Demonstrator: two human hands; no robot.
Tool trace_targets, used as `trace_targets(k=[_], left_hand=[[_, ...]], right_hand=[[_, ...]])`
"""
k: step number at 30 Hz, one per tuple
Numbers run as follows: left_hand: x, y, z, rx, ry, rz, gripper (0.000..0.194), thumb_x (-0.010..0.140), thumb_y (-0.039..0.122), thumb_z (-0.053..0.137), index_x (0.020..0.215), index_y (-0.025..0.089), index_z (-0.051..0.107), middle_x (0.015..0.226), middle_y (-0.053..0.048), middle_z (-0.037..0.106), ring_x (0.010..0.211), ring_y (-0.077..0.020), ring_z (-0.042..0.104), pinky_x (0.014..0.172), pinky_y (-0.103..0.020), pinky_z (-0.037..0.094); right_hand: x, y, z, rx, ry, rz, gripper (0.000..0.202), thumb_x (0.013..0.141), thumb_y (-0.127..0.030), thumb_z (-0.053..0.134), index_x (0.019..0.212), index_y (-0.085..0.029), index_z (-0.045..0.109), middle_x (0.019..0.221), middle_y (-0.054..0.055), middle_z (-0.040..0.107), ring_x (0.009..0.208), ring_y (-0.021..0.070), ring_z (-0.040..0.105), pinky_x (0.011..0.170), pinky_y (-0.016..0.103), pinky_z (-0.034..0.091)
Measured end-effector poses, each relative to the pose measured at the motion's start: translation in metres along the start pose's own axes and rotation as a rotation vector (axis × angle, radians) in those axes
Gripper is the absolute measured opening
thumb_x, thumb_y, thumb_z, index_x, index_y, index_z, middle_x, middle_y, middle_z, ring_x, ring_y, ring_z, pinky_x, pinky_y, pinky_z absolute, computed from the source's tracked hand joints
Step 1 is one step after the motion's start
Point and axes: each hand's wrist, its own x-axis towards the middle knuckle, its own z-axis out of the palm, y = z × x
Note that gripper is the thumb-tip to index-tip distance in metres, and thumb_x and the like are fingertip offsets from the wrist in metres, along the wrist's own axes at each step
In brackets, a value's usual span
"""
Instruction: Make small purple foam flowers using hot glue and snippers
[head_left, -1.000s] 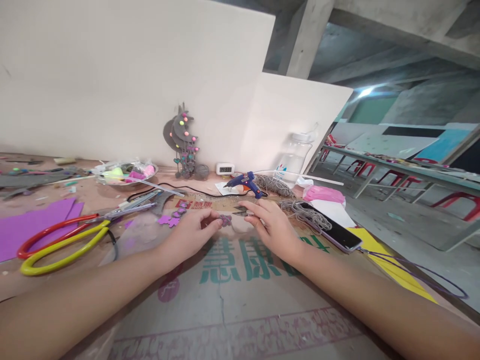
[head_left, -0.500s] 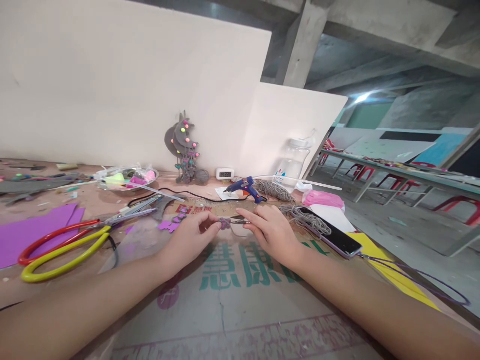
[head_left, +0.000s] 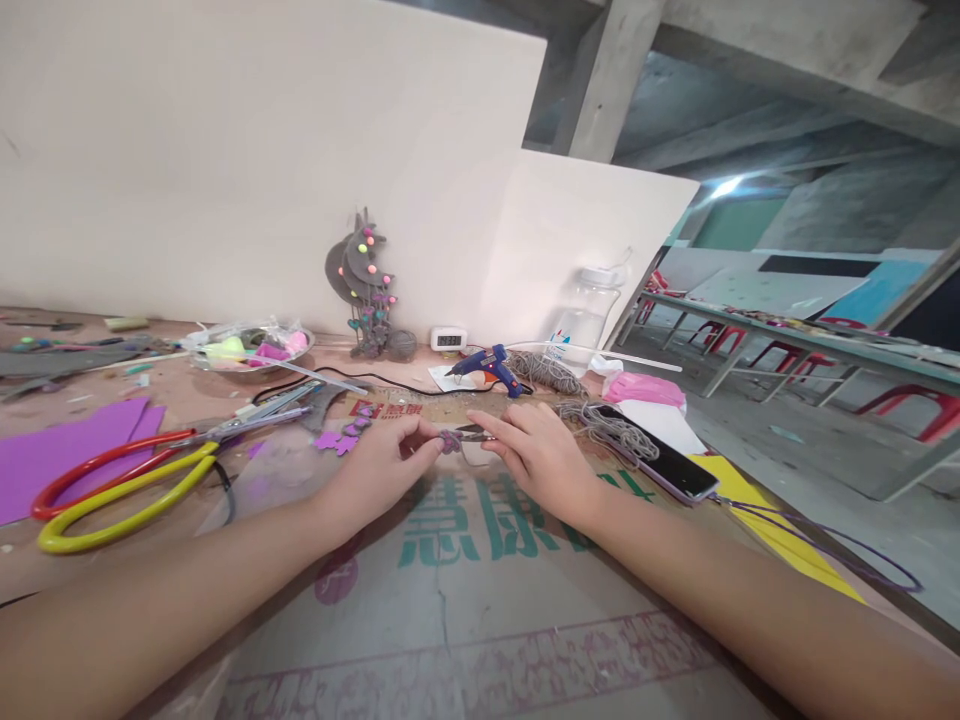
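Observation:
My left hand point(head_left: 386, 460) pinches a small purple-and-grey piece point(head_left: 450, 441) between thumb and fingertips, just above the cardboard. My right hand point(head_left: 536, 450) is closed round a slim, pointed metal tool point(head_left: 475, 434). Its dark tip meets the right side of the purple-and-grey piece; the handle is hidden under my fingers, so its exact kind is unclear. Left of my left hand lie purple flower-shaped cutouts point(head_left: 339, 440), some with grey on them. A blue glue gun point(head_left: 495, 368) rests beyond both hands.
Large scissors point(head_left: 127, 500) with red and yellow handles lie left on purple sheets point(head_left: 75, 450). A bowl point(head_left: 259, 372) of coloured pieces, a grey moon decoration point(head_left: 360, 270), a timer point(head_left: 448, 339), and a bottle point(head_left: 585, 315) stand behind. Grey yarn point(head_left: 615, 437) crosses a phone point(head_left: 679, 470) at right.
Both hands keep almost the same pose, with the pointed tool still against the small piece. The whole view has shifted slightly.

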Motion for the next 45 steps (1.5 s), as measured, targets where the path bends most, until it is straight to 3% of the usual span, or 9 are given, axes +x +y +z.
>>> trace_targets(k=[24, 45], left_hand=[[-0.0010, -0.0026, 0.0008, 0.014, -0.063, 0.033, 0.020, 0.082, 0.032, 0.044, 0.072, 0.018, 0.055, 0.067, 0.002, 0.055, 0.062, -0.0132, 0.050, 0.057, -0.023, 0.037], [0.0001, -0.0064, 0.0012, -0.006, -0.083, 0.061, 0.021, 0.083, 0.033, 0.044, 0.076, 0.018, 0.058, 0.070, 0.001, 0.057, 0.064, -0.0138, 0.051, 0.059, -0.024, 0.038]], right_hand=[[0.0006, -0.0021, -0.0016, 0.025, -0.058, -0.033, 0.035, 0.091, -0.027, 0.039, 0.123, -0.020, 0.051, 0.081, 0.006, 0.052, 0.075, 0.0172, 0.044, 0.070, 0.031, 0.032], [0.0013, -0.0013, -0.0016, 0.033, -0.048, -0.084, 0.032, 0.092, -0.029, 0.038, 0.117, -0.021, 0.056, 0.073, 0.003, 0.052, 0.069, 0.0153, 0.043, 0.064, 0.029, 0.029]])
